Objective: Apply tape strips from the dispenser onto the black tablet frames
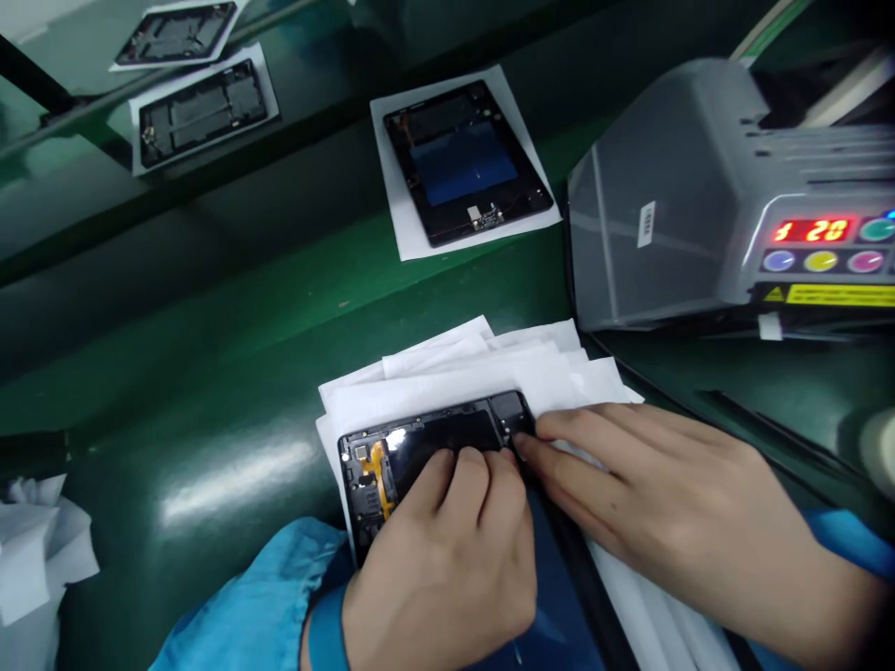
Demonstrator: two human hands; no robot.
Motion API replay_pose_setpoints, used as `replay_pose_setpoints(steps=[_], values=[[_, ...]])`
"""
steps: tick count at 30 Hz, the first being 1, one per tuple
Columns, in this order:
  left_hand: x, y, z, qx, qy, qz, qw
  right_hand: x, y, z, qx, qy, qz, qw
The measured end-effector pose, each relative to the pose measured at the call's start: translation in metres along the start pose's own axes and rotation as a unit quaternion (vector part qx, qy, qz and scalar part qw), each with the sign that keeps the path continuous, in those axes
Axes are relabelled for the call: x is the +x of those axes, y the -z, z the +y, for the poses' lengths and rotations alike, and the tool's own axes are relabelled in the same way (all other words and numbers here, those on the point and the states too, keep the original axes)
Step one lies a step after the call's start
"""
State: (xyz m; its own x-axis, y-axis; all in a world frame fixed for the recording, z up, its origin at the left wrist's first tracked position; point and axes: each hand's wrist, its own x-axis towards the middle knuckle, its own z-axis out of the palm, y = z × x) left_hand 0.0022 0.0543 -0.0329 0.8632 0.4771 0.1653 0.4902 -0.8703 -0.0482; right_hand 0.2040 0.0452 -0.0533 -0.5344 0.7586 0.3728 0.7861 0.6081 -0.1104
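Observation:
An opened black tablet with an orange flex cable on its left side lies on a stack of white paper sheets near the front of the green bench. My left hand rests on the tablet with its fingers curled down onto the dark inner panel. My right hand lies flat over the tablet's right edge and the paper, fingers together and stretched, fingertips pressing at the top right corner. Whether either hand holds a small part is hidden.
A grey machine with a red number display and coloured buttons stands at the right. Another opened tablet lies on white paper behind. Two more opened tablets sit at the far left. Crumpled white tissue lies at the left edge.

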Motion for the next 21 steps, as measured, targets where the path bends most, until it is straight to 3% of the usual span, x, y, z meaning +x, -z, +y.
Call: replay_pose_setpoints(steps=[4, 7, 10, 12, 15, 18, 21], values=[[0.002, 0.001, -0.002, 0.016, -0.01, -0.011, 1.0, -0.001, 0.001, -0.01, -0.031, 0.027, -0.041, 0.998], [0.003, 0.003, -0.005, 0.043, -0.028, -0.022, 0.998, -0.009, -0.001, -0.017, -0.025, -0.016, -0.048, 0.998], [0.001, 0.002, -0.011, 0.075, -0.06, -0.01, 0.995, -0.033, -0.001, -0.009, 0.065, -0.043, 0.003, 0.997], [-0.002, -0.001, -0.017, 0.095, -0.08, -0.001, 0.992, -0.061, 0.002, 0.007, 0.077, -0.068, 0.094, 0.99], [-0.005, -0.003, -0.025, 0.119, -0.096, 0.001, 0.988, -0.108, 0.012, 0.045, -0.092, -0.176, 0.22, 0.955], [-0.001, -0.001, -0.027, 0.13, -0.109, 0.013, 0.985, -0.141, 0.021, 0.09, -0.24, -0.232, 0.249, 0.909], [0.01, 0.003, -0.023, 0.129, -0.109, 0.038, 0.985, -0.15, 0.025, 0.126, -0.257, -0.241, 0.222, 0.909]])
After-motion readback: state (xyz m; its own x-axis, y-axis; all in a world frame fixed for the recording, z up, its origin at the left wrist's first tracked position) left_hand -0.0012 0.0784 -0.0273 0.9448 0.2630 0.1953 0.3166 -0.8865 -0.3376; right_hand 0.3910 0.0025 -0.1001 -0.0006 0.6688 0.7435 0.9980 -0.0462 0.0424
